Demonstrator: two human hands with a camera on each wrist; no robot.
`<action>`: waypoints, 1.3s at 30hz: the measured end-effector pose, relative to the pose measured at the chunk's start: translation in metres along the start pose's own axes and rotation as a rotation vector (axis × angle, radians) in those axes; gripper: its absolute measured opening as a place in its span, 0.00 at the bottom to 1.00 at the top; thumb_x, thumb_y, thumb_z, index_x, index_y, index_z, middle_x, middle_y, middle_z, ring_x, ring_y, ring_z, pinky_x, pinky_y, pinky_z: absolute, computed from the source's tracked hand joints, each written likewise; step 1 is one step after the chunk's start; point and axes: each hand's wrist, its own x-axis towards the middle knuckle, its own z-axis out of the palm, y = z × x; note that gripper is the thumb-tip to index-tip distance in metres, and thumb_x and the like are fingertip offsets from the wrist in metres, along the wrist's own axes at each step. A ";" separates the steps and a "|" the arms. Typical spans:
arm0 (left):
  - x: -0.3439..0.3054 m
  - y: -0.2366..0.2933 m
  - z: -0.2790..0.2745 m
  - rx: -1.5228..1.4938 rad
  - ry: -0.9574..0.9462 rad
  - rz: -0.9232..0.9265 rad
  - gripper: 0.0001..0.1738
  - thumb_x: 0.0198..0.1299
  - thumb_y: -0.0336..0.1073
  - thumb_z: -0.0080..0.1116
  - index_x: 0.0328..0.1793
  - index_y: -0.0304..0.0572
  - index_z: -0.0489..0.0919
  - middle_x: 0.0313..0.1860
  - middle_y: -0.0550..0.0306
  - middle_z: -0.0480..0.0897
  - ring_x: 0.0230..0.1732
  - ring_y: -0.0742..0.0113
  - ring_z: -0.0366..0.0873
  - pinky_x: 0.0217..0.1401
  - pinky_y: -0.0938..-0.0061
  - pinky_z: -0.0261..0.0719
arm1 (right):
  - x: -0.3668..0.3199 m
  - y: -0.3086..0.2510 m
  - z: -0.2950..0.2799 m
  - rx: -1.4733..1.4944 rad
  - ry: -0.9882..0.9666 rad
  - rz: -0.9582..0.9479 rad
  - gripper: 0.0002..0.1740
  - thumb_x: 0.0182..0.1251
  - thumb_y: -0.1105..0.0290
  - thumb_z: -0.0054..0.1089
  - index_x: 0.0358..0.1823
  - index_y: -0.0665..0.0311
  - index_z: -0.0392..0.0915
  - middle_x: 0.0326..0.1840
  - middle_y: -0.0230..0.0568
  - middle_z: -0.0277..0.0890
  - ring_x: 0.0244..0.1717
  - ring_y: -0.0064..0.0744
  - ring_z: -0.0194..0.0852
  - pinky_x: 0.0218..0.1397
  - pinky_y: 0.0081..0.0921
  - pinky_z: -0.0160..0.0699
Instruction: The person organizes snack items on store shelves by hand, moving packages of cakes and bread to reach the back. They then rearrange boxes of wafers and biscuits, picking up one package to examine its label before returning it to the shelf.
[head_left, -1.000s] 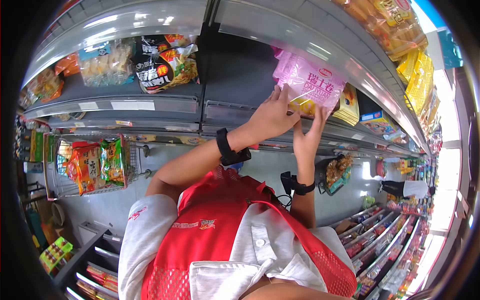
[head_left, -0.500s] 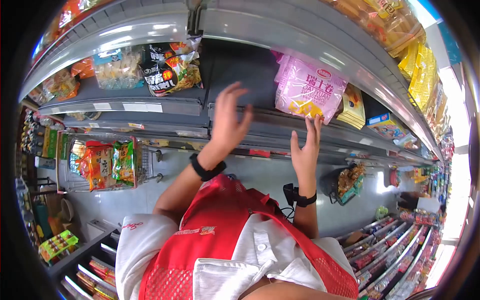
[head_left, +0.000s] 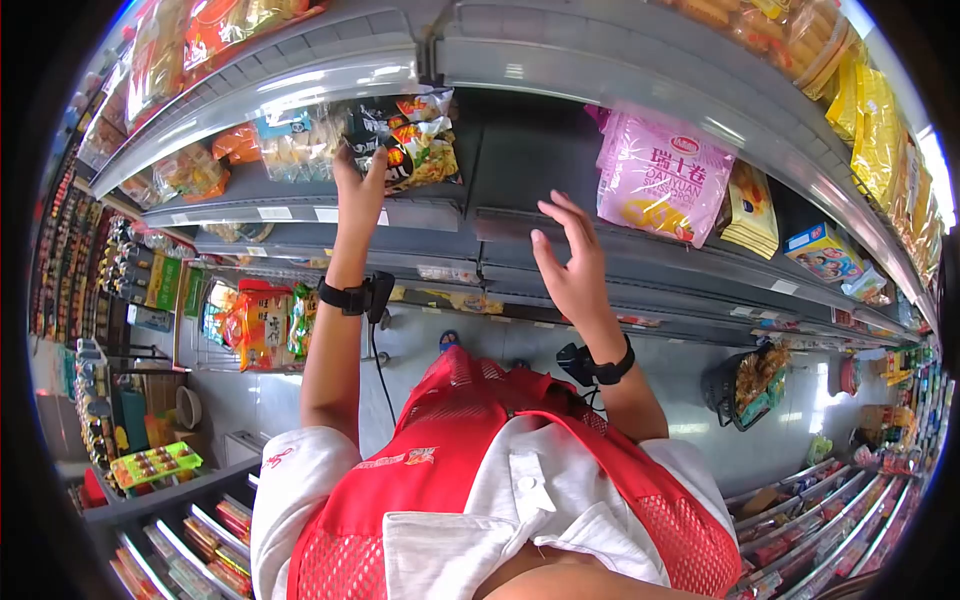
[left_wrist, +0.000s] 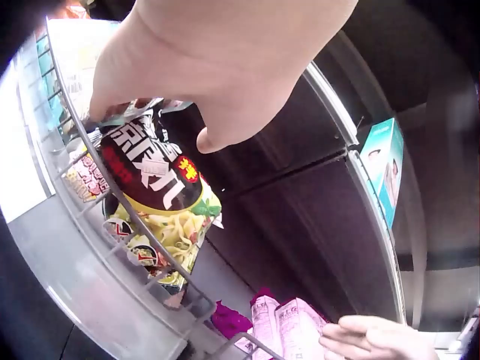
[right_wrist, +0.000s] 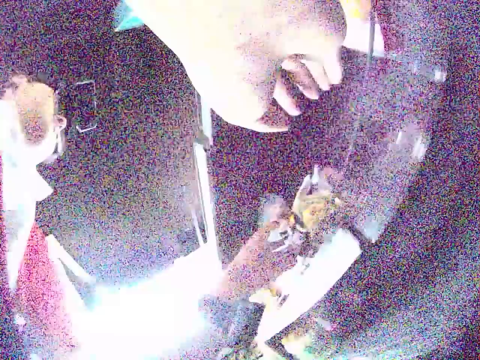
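Observation:
At the left part of the shelf my left hand [head_left: 360,195] reaches in by black noodle packs [head_left: 425,150]. Its thumb stands apart from the other fingers, which go behind the pack's edge and are partly hidden. In the left wrist view the hand [left_wrist: 202,67] arches over the black noodle pack [left_wrist: 150,165] with noodles pictured on its lower half. My right hand [head_left: 575,260] hovers in front of the shelf edge with fingers loosely extended, holding nothing. Pink Swiss roll bags [head_left: 665,180] stand on the shelf to its right. The right wrist view is overexposed and grainy.
Clear bags of baked snacks [head_left: 295,145] sit left of the noodle packs. Yellow packs [head_left: 750,210] and a blue box [head_left: 822,252] stand right of the pink bags. A shelf edge [head_left: 600,70] overhangs from above. A loaded cart [head_left: 260,325] and a black basket [head_left: 745,385] are behind.
Both hands have left the pink bags, which now stand straightened. My left hand swung left to the noodle packs; the right drew back from the bags. The head view shifted left.

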 end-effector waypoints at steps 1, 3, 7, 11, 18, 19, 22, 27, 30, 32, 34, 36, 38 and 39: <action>0.005 0.006 -0.001 -0.095 -0.053 -0.072 0.35 0.69 0.42 0.68 0.72 0.26 0.66 0.59 0.45 0.77 0.50 0.67 0.80 0.39 0.74 0.83 | 0.010 -0.005 0.007 0.027 -0.021 0.008 0.20 0.72 0.71 0.65 0.63 0.65 0.77 0.70 0.56 0.74 0.72 0.57 0.72 0.74 0.44 0.71; 0.011 0.021 -0.002 -0.286 -0.166 -0.221 0.32 0.69 0.42 0.67 0.70 0.29 0.67 0.54 0.48 0.79 0.45 0.71 0.81 0.32 0.78 0.81 | 0.034 -0.005 0.027 0.094 -0.063 0.021 0.23 0.73 0.67 0.66 0.65 0.65 0.76 0.71 0.56 0.73 0.73 0.56 0.72 0.73 0.44 0.73; 0.026 0.017 -0.010 -0.295 -0.329 -0.246 0.33 0.66 0.40 0.71 0.70 0.34 0.67 0.53 0.53 0.79 0.44 0.72 0.79 0.41 0.78 0.83 | 0.099 0.009 0.082 0.217 -0.132 0.094 0.29 0.74 0.58 0.67 0.69 0.65 0.72 0.73 0.55 0.72 0.73 0.54 0.72 0.75 0.45 0.72; 0.034 0.020 -0.025 -0.289 -0.508 -0.066 0.47 0.55 0.41 0.81 0.73 0.31 0.62 0.58 0.51 0.78 0.52 0.68 0.78 0.53 0.73 0.82 | 0.178 0.018 0.121 0.118 -0.291 0.146 0.31 0.74 0.53 0.65 0.69 0.66 0.74 0.65 0.54 0.80 0.71 0.45 0.76 0.71 0.36 0.75; 0.049 0.005 -0.035 -0.131 -0.633 -0.114 0.72 0.43 0.47 0.88 0.83 0.22 0.48 0.72 0.35 0.65 0.76 0.46 0.60 0.81 0.61 0.57 | 0.244 -0.006 0.143 -0.186 -0.588 0.130 0.28 0.75 0.51 0.62 0.64 0.65 0.79 0.64 0.49 0.81 0.66 0.43 0.76 0.69 0.38 0.72; 0.049 0.008 -0.034 -0.126 -0.641 -0.116 0.71 0.44 0.49 0.87 0.82 0.22 0.49 0.71 0.34 0.65 0.76 0.44 0.59 0.82 0.59 0.56 | 0.245 0.002 0.145 -0.233 -0.572 0.111 0.28 0.75 0.51 0.62 0.64 0.65 0.79 0.64 0.49 0.81 0.65 0.43 0.76 0.69 0.38 0.73; 0.051 0.014 -0.032 -0.090 -0.630 -0.059 0.68 0.43 0.51 0.87 0.80 0.22 0.53 0.69 0.33 0.67 0.76 0.41 0.59 0.82 0.57 0.55 | 0.248 0.019 0.147 -0.345 -0.517 0.067 0.26 0.75 0.52 0.62 0.63 0.64 0.80 0.63 0.50 0.82 0.64 0.44 0.77 0.68 0.39 0.74; 0.045 0.013 -0.017 -0.052 -0.660 -0.094 0.66 0.42 0.48 0.87 0.79 0.23 0.56 0.69 0.32 0.68 0.73 0.41 0.65 0.79 0.61 0.63 | 0.245 0.042 0.132 -0.536 -0.382 -0.064 0.24 0.75 0.53 0.62 0.62 0.64 0.81 0.62 0.50 0.82 0.62 0.46 0.78 0.65 0.40 0.75; 0.035 0.035 -0.006 0.000 -0.698 -0.124 0.69 0.41 0.47 0.88 0.81 0.22 0.53 0.71 0.30 0.67 0.75 0.40 0.66 0.79 0.60 0.66 | 0.241 0.057 0.108 -0.679 -0.305 -0.178 0.23 0.75 0.54 0.62 0.61 0.63 0.81 0.61 0.50 0.83 0.60 0.47 0.79 0.64 0.41 0.76; 0.025 0.045 0.009 -0.039 -0.695 -0.074 0.70 0.41 0.45 0.87 0.82 0.21 0.51 0.71 0.25 0.67 0.76 0.34 0.64 0.78 0.56 0.68 | 0.236 0.069 0.091 -0.767 -0.279 -0.249 0.22 0.75 0.55 0.62 0.60 0.63 0.81 0.60 0.50 0.83 0.59 0.48 0.80 0.63 0.41 0.76; 0.015 0.055 0.024 -0.043 -0.684 -0.014 0.70 0.41 0.44 0.86 0.82 0.21 0.51 0.71 0.23 0.66 0.76 0.31 0.63 0.77 0.54 0.70 | 0.232 0.079 0.072 -0.844 -0.274 -0.309 0.21 0.75 0.56 0.62 0.60 0.63 0.82 0.60 0.50 0.83 0.58 0.49 0.80 0.62 0.42 0.77; 0.004 0.062 0.044 -0.012 -0.661 0.058 0.69 0.42 0.44 0.86 0.82 0.21 0.51 0.72 0.23 0.66 0.76 0.32 0.63 0.77 0.54 0.70 | 0.228 0.088 0.055 -0.885 -0.281 -0.343 0.20 0.75 0.56 0.62 0.59 0.62 0.82 0.59 0.50 0.84 0.57 0.50 0.81 0.62 0.42 0.78; -0.004 0.071 0.063 0.002 -0.681 0.044 0.67 0.42 0.44 0.86 0.81 0.20 0.53 0.72 0.22 0.66 0.76 0.31 0.64 0.77 0.54 0.70 | 0.225 0.098 0.040 -0.866 -0.284 -0.325 0.20 0.75 0.57 0.61 0.58 0.62 0.83 0.59 0.50 0.84 0.57 0.50 0.81 0.61 0.42 0.78; -0.006 0.075 0.071 0.011 -0.691 0.037 0.67 0.42 0.44 0.86 0.80 0.20 0.53 0.72 0.22 0.66 0.75 0.31 0.64 0.77 0.54 0.70 | 0.220 0.100 0.034 -0.827 -0.278 -0.292 0.19 0.75 0.57 0.61 0.58 0.62 0.83 0.58 0.51 0.84 0.56 0.51 0.82 0.60 0.43 0.78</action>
